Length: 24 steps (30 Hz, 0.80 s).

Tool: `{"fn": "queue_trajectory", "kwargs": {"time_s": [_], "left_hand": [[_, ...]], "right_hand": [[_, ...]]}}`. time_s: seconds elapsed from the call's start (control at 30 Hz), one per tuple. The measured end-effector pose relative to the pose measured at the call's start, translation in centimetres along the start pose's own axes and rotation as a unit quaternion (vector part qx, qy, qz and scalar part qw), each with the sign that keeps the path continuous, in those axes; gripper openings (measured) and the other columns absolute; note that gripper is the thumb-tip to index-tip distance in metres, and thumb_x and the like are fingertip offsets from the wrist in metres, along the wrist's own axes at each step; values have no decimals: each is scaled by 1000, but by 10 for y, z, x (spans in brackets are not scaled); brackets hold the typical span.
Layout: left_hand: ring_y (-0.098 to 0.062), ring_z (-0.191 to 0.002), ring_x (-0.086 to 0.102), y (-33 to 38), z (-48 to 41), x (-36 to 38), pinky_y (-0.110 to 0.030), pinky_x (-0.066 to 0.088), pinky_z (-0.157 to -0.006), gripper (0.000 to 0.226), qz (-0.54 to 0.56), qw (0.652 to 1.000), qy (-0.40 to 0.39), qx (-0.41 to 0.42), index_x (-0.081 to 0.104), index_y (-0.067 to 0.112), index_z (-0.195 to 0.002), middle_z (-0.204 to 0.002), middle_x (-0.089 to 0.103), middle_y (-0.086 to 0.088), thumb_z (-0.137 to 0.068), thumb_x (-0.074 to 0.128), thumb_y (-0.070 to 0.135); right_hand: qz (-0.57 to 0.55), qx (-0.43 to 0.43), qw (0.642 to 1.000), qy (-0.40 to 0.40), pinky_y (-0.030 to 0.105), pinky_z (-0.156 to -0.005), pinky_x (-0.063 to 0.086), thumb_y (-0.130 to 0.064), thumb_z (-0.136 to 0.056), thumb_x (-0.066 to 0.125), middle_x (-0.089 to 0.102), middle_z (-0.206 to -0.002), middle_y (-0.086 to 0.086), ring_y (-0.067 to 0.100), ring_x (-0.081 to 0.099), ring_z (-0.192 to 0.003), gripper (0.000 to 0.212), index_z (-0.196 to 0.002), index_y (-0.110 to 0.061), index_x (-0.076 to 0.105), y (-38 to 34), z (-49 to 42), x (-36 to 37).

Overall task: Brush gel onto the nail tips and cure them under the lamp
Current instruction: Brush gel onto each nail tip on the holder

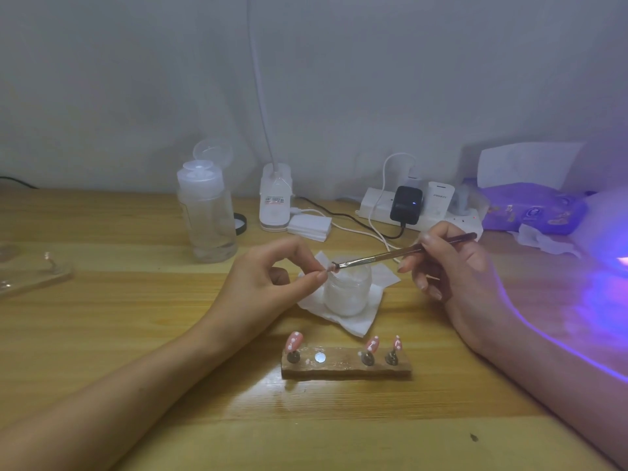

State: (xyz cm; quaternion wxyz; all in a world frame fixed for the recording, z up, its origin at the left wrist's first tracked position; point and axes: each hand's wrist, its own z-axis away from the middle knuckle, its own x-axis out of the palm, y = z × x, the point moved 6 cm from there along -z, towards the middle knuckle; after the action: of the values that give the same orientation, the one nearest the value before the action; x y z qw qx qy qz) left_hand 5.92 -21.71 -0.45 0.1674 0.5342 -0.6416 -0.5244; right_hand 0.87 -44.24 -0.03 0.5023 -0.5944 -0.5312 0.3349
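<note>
From my remote seat I see both hands raised over the wooden tabletop [142,311]. My left hand [268,280] pinches a small pink nail tip [330,267] between thumb and forefinger, just above the mouth of a small clear jar [346,295]. The jar stands on a white tissue [343,322]. My right hand [455,266] grips a slim brush [401,254] like a pen, its fingers curled round the dark handle. The bristle end touches the held nail tip.

Nearer to me lies a wooden holder block [346,368]. It carries three pink, white-dotted nail tips on little pegs, one at its left end [294,341] and two close together at its right [372,345]. A bare silver disc [319,357] sits between them.

At the right edge the curing lamp [611,229] glows violet, casting light across my right forearm and the wood. It stands well apart from the held tip.

Farther back I see a clear pump bottle [207,215], a stack of white pads [309,226], a white power strip [421,212] with chargers plugged in, and a purple pack of wipes [533,212].
</note>
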Motion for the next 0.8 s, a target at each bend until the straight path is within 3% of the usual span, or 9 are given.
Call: {"fn": "queue_trajectory", "kwargs": {"time_s": [0.13, 0.23, 0.37, 0.5, 0.6, 0.8], "left_hand": [[-3, -46, 39, 0, 0, -1, -12, 35, -46, 15, 7, 1000, 1, -7, 68, 29, -74, -84, 70, 9, -85, 77, 23], [-2, -44, 39, 0, 0, 0, -10, 33, -44, 15, 9, 1000, 4, -12, 68, 27, -74, -78, 69, 13, -84, 77, 22], [-3, -44, 40, 1, 0, 0, -10, 33, -44, 13, 14, 1000, 3, -18, 68, 27, -74, -81, 70, 11, -83, 78, 24], [-1, -43, 40, 2, 1, 0, -8, 32, -43, 13, 16, 1000, 4, -24, 69, 25, -73, -77, 68, 13, -82, 78, 24], [0, -42, 40, 3, 1, 0, -8, 33, -44, 12, 20, 999, 2, -26, 69, 24, -74, -77, 69, 11, -80, 78, 27], [-3, -45, 42, 3, 0, 1, -11, 35, -45, 13, 29, 999, -1, -29, 68, 27, -73, -83, 71, 8, -76, 77, 37]], "right_hand": [[-7, -5, 999, 32, 15, -38, 29, -20, -98, 53, 68, -64, 6, 10, 44, -44, 34, -66, -28, 55, 0, -1, -6], [1, -9, 1000, 4, 16, -39, 30, -26, -96, 56, 69, -67, 7, 10, 45, -45, 29, -67, -29, 55, -1, 0, -1], [-1, -1, 1000, 23, 16, -38, 29, -20, -99, 52, 68, -65, 7, 10, 44, -44, 29, -70, -24, 51, 2, -2, -6], [-3, -9, 1000, -5, 15, -40, 32, -31, -91, 58, 70, -68, 8, 10, 47, -45, 22, -70, -27, 55, 0, 0, 0], [6, -1, 1000, 20, 15, -38, 28, -19, -98, 53, 69, -64, 8, 10, 44, -43, 24, -74, -19, 49, 3, -1, -4], [0, -7, 1000, -9, 16, -40, 32, -28, -93, 59, 70, -68, 9, 11, 48, -46, 25, -68, -29, 56, 1, -1, 0]]}}
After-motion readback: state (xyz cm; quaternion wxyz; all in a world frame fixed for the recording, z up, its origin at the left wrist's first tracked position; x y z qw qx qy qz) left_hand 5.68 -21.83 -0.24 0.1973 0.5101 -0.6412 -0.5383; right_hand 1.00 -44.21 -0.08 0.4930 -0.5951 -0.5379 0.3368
